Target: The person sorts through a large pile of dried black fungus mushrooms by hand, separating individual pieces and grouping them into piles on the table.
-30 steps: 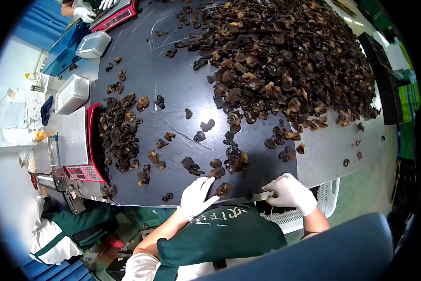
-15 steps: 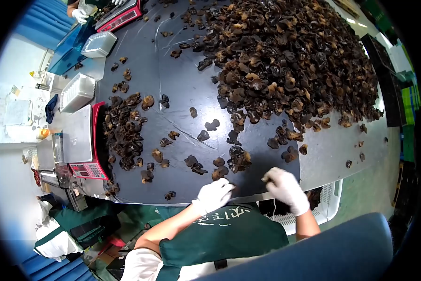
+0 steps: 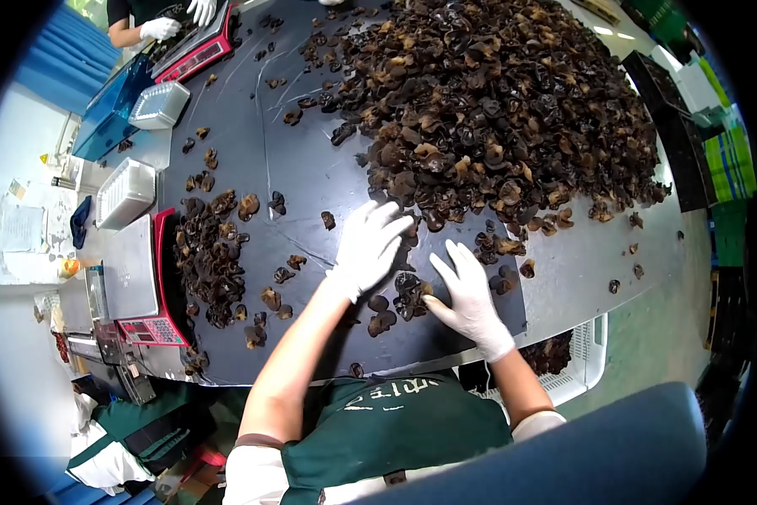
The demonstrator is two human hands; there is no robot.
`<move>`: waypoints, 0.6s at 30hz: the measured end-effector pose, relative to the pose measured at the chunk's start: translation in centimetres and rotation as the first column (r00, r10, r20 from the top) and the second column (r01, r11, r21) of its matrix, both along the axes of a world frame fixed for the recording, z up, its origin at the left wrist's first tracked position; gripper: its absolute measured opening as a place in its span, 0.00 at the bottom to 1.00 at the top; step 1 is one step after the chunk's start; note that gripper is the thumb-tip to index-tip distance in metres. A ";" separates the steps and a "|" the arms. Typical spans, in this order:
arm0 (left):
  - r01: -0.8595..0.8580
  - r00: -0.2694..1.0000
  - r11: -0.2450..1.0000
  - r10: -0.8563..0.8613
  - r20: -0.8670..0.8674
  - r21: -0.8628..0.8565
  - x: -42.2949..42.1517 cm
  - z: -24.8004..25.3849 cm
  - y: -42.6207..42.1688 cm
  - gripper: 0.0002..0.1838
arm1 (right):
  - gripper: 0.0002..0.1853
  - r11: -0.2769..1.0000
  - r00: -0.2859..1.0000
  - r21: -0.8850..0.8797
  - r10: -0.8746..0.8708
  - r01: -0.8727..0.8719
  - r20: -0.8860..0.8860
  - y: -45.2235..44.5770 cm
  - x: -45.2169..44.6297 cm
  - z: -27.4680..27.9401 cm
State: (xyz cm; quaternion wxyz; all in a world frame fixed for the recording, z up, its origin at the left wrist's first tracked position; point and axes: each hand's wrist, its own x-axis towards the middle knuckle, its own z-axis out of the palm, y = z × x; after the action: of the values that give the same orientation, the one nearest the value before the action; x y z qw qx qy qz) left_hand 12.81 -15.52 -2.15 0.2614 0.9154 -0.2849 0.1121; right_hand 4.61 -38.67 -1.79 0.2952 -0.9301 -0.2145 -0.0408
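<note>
My left hand [image 3: 368, 248], in a white glove, reaches over the dark table with its fingers stretched forward, near the lower edge of the big pile of black wood ear mushrooms [image 3: 513, 109]. Some pieces may be hidden beneath it. My right hand [image 3: 467, 299], gloved too, is open with the fingers apart. Its thumb is at the right side of a small clump of wood ears [image 3: 409, 295], seemingly touching it. Just below that clump lie loose wood ear pieces [image 3: 382, 322]. Neither hand visibly holds anything.
A smaller mushroom heap [image 3: 212, 261] lies beside a red scale [image 3: 166, 286] on the left. Stacked clear trays [image 3: 126, 194] stand behind it. Under the table edge is a white basket [image 3: 593, 358] with dark contents. Another person's gloved hand [image 3: 159, 29] is at a far scale [image 3: 197, 55].
Both hands have moved forward from the table's near edge, and their fingers have opened out. The left hand went farther, toward the big pile. The view has shifted slightly.
</note>
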 end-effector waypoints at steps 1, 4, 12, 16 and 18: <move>-0.019 1.000 0.990 0.020 -0.012 0.140 1.0 -1.5 0.6 0.23 | 0.44 0.998 0.998 -0.001 -0.056 0.056 0.042 1.6 0.9 -0.3; -0.074 0.991 0.886 0.117 -0.067 0.458 1.6 -1.0 1.9 0.23 | 0.48 0.974 0.984 -0.143 -0.175 0.177 0.032 5.3 3.5 -1.8; -0.168 0.983 0.945 0.181 -0.022 0.280 -0.8 -0.7 15.6 0.15 | 0.35 0.875 0.873 0.063 0.484 -0.480 -0.062 15.5 -0.8 -0.3; -0.405 0.908 0.901 0.417 -0.049 0.156 -1.9 -1.5 21.7 0.18 | 0.26 0.817 0.845 0.218 0.527 -0.533 0.093 15.2 -1.6 1.6; -0.484 0.871 0.870 0.489 -0.043 0.097 -2.2 -1.4 21.4 0.18 | 0.18 0.886 0.902 0.200 0.431 -0.418 -0.024 11.7 1.7 6.3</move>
State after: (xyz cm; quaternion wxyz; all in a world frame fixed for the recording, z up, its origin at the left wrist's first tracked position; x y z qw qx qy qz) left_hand 10.62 5.88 -3.50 0.1959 0.9708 -0.0407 0.1320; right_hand 6.27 -26.92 4.52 0.3914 -0.8289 -0.3979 0.0361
